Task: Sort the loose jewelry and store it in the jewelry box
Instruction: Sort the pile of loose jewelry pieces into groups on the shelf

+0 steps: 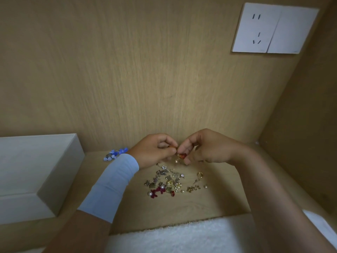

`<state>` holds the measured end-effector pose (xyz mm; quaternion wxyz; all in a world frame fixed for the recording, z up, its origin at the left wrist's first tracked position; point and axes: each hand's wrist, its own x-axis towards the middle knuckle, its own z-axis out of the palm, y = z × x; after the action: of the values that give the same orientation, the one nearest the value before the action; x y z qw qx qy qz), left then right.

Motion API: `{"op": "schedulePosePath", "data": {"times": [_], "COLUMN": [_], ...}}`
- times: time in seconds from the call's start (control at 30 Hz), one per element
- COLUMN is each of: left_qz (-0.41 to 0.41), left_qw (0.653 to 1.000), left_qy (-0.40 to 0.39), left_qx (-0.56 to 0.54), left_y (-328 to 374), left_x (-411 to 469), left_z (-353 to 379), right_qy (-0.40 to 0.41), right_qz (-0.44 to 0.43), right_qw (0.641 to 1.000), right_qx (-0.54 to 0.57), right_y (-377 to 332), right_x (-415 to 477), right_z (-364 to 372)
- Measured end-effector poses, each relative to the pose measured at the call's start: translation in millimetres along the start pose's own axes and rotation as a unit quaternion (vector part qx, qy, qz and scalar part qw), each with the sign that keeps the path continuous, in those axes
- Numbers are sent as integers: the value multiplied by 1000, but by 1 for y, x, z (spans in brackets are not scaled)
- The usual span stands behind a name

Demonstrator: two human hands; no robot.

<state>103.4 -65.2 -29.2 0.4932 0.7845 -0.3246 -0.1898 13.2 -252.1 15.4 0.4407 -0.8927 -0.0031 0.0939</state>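
A pile of loose jewelry (169, 183) lies on the wooden shelf: silver charms, gold pieces, pearls and dark red bows. My left hand (155, 152) and my right hand (206, 148) meet just above and behind the pile. Together they pinch a small orange-red earring (181, 155) with a pearl hanging below it. A gold hoop (199, 174) lies a little apart, to the right of the pile. The white jewelry box (36, 172) stands shut at the left.
A cluster of blue jewelry (116, 153) lies by the back wall, left of my hands. A white towel (175, 236) covers the front edge. Wooden walls close in behind and to the right. A white wall socket (273, 28) sits high up.
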Motion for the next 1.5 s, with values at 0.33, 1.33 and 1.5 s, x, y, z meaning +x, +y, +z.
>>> {"op": "schedulePosePath", "data": {"times": [0.33,1.33,1.5], "left_qz": [20,-3,-17], "left_qw": [994,983,985], "left_qy": [-2,141,154], "left_qx": [-109,-115,-69], "left_y": [8,5,-1], "left_x": [-3,-1,-3], "left_z": [-9,-14,-25], "right_qy": [125,172,145], "right_qz": [-75,-62,-20], "right_qw": [984,979,948], "right_qx": [103,92,-284], "right_y": [-10,18,43], "right_x": [2,37,52], "right_z": [6,-3,13]}}
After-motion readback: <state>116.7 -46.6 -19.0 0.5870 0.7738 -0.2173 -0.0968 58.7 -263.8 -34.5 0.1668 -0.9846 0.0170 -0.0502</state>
